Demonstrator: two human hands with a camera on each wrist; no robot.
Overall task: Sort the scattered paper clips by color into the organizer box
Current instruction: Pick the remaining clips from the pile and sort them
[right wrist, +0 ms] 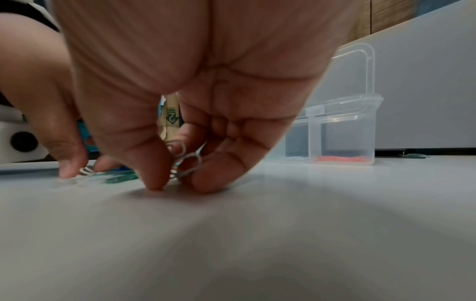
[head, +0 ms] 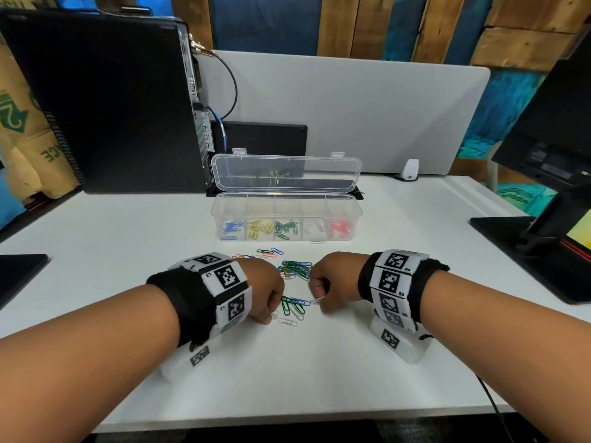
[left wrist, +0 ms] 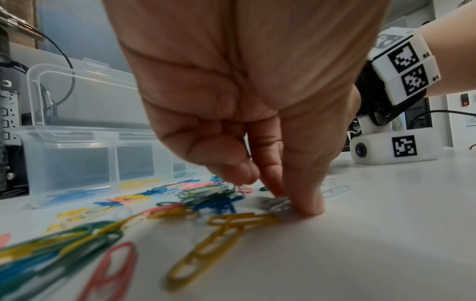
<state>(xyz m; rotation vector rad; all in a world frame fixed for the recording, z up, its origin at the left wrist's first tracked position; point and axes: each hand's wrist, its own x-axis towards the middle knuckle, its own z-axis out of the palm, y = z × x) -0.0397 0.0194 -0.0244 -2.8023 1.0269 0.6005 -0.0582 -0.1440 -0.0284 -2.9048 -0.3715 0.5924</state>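
The clear organizer box stands with its lid open at the middle of the white table; its compartments hold blue, yellow, green, white and red clips. Scattered paper clips of mixed colors lie in front of it, between my hands. My left hand is down on the table, thumb and forefinger pinching white clips at the pile's near edge. My right hand faces it, fingertips on the table, and pinches white clips between thumb and curled fingers. Yellow, green and red clips lie close to the left wrist camera.
A black computer tower with cables stands at the back left, a grey divider panel behind the box. A monitor base sits at the right and a dark pad at the left edge.
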